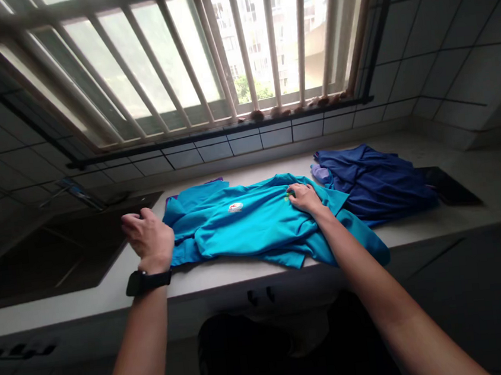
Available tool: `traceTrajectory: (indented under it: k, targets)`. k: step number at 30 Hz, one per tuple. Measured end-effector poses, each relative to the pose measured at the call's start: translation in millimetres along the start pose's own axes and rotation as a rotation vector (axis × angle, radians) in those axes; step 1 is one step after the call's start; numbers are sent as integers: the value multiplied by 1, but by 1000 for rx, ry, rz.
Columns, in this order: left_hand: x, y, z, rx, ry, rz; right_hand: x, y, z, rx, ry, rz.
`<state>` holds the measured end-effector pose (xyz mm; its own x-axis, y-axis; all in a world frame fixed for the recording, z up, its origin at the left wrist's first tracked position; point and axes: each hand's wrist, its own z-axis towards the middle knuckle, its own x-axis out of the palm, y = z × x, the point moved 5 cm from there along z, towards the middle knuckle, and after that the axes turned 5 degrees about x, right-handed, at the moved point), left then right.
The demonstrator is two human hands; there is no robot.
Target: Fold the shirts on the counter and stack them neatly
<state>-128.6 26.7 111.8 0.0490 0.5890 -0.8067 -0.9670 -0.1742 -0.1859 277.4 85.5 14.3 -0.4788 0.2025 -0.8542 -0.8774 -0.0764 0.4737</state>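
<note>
A turquoise shirt (pixel 254 223) with a small white badge lies spread on the pale countertop (pixel 437 218). My right hand (pixel 305 198) rests on its upper right part, fingers curled and pressing into the cloth near a small green spot. Over the shirt's left edge hovers my left hand (pixel 148 234), a black watch on its wrist, fingers bent inward; nothing shows in them. A bit of purple cloth (pixel 197 188) peeks from under the shirt at the back left.
A dark blue garment (pixel 375 180) lies crumpled to the right, with a lilac cloth (pixel 320 173) at its left edge. A dark sink (pixel 52 256) with a tap is at the left. A black flat object (pixel 451 187) sits far right. A barred window is behind.
</note>
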Motion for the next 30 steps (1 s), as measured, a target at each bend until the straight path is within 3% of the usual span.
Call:
traceTrajectory:
  k: [2,5,9,12,17,21,23,25,27,30]
  targets:
    - [-2,-31,-17,192,20,2,0,-1,1,4,-3,2]
    - [9,-97,-43,443,234,-34,-1,-1,0,15,-13,7]
    - [33,-176,-50,513,346,-37,-2,-1,-6,51,-29,15]
    - [57,-207,-44,499,319,-71,-4,0,-10,45,-42,14]
    - [91,-208,-45,475,248,-62,-5,0,-10,38,-35,-16]
    - [93,-217,-61,632,341,-35,-4,1,-11,49,-36,-31]
    - [83,-220,-71,675,402,-25,-6,3,-9,59,-32,-32]
    - [65,-214,-81,620,426,-5,-10,7,-7,66,8,-23]
    - [44,-198,-94,529,477,7,-18,13,-9,74,81,-8]
    - [16,-160,-121,395,688,-30,-40,29,-36,1,107,51]
